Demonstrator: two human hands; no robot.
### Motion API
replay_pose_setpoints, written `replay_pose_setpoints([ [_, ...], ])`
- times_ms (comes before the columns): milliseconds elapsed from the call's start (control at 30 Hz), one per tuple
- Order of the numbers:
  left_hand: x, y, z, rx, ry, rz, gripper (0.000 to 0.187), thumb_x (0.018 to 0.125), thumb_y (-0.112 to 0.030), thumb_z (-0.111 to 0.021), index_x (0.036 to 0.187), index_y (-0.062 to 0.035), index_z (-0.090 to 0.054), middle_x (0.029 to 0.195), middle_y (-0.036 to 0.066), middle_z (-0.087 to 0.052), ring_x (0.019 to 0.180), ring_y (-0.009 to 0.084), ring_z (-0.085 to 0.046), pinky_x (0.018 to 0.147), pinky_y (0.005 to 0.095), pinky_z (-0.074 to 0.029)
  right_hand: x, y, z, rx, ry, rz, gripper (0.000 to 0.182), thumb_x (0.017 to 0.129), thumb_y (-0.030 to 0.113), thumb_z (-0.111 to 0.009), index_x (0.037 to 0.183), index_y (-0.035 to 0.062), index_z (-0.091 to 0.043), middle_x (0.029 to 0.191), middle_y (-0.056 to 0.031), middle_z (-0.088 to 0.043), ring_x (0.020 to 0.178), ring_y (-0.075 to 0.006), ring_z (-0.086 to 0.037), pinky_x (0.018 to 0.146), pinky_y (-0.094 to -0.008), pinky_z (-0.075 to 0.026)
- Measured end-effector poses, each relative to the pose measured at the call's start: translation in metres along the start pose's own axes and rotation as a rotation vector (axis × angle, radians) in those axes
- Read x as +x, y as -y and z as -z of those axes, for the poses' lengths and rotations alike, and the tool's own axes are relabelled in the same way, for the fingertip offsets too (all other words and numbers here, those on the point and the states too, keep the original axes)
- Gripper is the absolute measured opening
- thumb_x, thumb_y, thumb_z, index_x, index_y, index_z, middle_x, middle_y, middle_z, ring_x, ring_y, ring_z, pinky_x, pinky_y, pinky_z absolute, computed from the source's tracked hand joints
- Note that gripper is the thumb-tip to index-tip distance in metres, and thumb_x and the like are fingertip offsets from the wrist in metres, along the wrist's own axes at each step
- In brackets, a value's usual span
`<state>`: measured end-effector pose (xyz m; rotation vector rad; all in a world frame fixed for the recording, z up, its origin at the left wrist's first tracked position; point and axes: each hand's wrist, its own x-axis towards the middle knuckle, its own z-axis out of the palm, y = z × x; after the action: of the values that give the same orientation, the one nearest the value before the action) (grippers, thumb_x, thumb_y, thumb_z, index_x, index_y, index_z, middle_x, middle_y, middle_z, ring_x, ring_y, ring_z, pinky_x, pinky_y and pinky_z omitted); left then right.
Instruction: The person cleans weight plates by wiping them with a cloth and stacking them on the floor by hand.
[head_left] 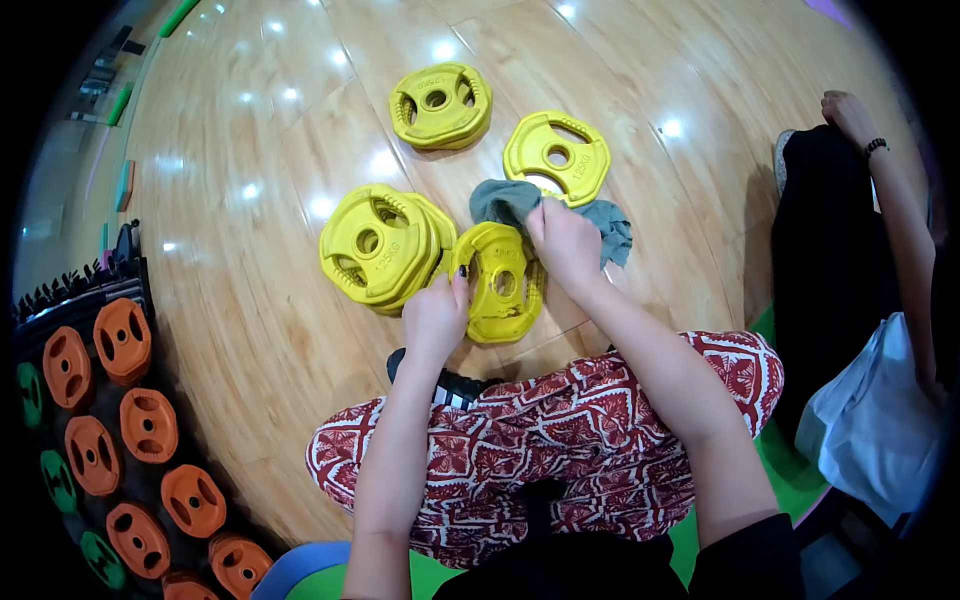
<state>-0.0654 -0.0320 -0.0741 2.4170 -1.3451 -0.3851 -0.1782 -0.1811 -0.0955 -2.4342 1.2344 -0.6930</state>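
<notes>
Orange weight plates: these (93,455) stand in rows along the left edge of the wooden floor (240,250).
Left yellow stack: several plates (400,245) lie flat but not well aligned, inward from this edge.
Left hand: it (437,315) is partly closed, the fingers pinching the left rim of the tilted yellow plate (490,260) — probably to keep it steady and its face toward the person.
Far yellow stack: this one (435,122) lies farther toward the far floor edge, apart from the left stack.
Right hand: it (570,240) is closed on a grey-green cloth (505,203), bunched at the fist, with loose ends at both sides. Whether the cloth touches the tilted plate, I cannot tell.
Single yellow plate: it (585,155) lies flat behind the cloth, which covers a part of its near rim.
Room: the left stack is close beside the tilted plate, so the left side is tight; toward the right, floorboards give more room — up to the other person (835,220) near the right edge.
</notes>
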Motion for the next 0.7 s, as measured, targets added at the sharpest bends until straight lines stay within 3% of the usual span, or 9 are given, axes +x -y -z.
replay_pose_setpoints([
  [67,-0.001,-0.002,0.001,0.005,0.002,-0.003,0.037,0.087,-0.029,-0.039,0.068,-0.0007,-0.053,0.052,0.020,-0.053,0.049,0.0366,-0.054,0.048,0.0450,-0.043,0.010,0.024,0.017,0.102,-0.068,0.031,0.017,0.077,0.018,-0.053,0.064,0.0086,-0.048,0.054,-0.0099,-0.054,0.047,-0.0251,-0.056,0.042,-0.0368,-0.042],
  [133,0.001,-0.007,0.003,0.097,-0.001,-0.040,0.037,0.087,-0.029,-0.040,0.067,-0.0011,-0.053,0.051,0.020,-0.053,0.048,0.0361,-0.054,0.048,0.0443,-0.043,0.010,0.038,0.024,0.290,-0.107,0.328,0.016,0.075,0.018,-0.055,0.064,0.0092,-0.047,0.052,-0.0082,-0.051,0.046,-0.0235,-0.054,0.041,-0.0354,-0.042],
  [200,0.002,-0.011,0.004,0.097,-0.002,-0.036,0.037,0.087,-0.029,-0.040,0.066,-0.0012,-0.053,0.051,0.020,-0.053,0.048,0.0362,-0.054,0.048,0.0444,-0.043,-0.004,0.026,0.000,0.196,-0.104,0.423,0.017,0.073,0.018,-0.057,0.063,0.0096,-0.045,0.051,-0.0069,-0.050,0.046,-0.0228,-0.053,0.041,-0.0344,-0.042],
  [267,0.001,-0.009,0.003,0.105,0.004,-0.033,0.038,0.087,-0.029,-0.040,0.065,-0.0014,-0.053,0.051,0.020,-0.053,0.048,0.0364,-0.054,0.048,0.0446,-0.043,-0.018,0.009,-0.015,0.126,0.033,0.491,0.018,0.071,0.018,-0.057,0.063,0.0095,-0.044,0.052,-0.0064,-0.051,0.045,-0.0223,-0.053,0.040,-0.0340,-0.042],
  [300,0.000,-0.004,0.000,0.076,0.002,-0.017,0.038,0.087,-0.029,-0.040,0.065,-0.0013,-0.053,0.052,0.020,-0.053,0.049,0.0366,-0.054,0.048,0.0448,-0.043,-0.020,0.001,-0.015,-0.015,0.164,0.441,0.017,0.074,0.021,-0.054,0.064,0.0102,-0.045,0.056,-0.0059,-0.055,0.048,-0.0201,-0.057,0.040,-0.0326,-0.045],
  [533,0.002,0.006,-0.003,0.016,0.001,0.023,0.038,0.087,-0.029,-0.040,0.068,-0.0001,-0.054,0.055,0.022,-0.054,0.052,0.0376,-0.054,0.050,0.0449,-0.044,-0.014,-0.050,-0.012,-0.359,0.357,0.314,0.016,0.075,0.022,-0.050,0.068,0.0081,-0.048,0.065,-0.0099,-0.061,0.054,-0.0218,-0.061,0.043,-0.0338,-0.047],
  [600,0.000,0.009,-0.004,0.056,0.042,0.041,0.038,0.087,-0.030,-0.039,0.070,0.0002,-0.055,0.057,0.022,-0.055,0.053,0.0376,-0.055,0.052,0.0451,-0.044,-0.011,-0.054,-0.017,-0.350,0.326,0.322,0.015,0.076,0.021,-0.047,0.067,0.0089,-0.049,0.061,-0.0096,-0.060,0.051,-0.0220,-0.060,0.041,-0.0345,-0.047],
  [700,0.003,0.014,-0.006,0.044,0.046,0.058,0.040,0.087,-0.032,-0.038,0.070,0.0001,-0.055,0.058,0.022,-0.056,0.055,0.0376,-0.055,0.053,0.0455,-0.045,0.005,-0.050,-0.010,-0.469,0.071,0.141,0.017,0.076,0.021,-0.048,0.062,0.0117,-0.050,0.048,-0.0063,-0.055,0.042,-0.0205,-0.057,0.036,-0.0346,-0.044],
])
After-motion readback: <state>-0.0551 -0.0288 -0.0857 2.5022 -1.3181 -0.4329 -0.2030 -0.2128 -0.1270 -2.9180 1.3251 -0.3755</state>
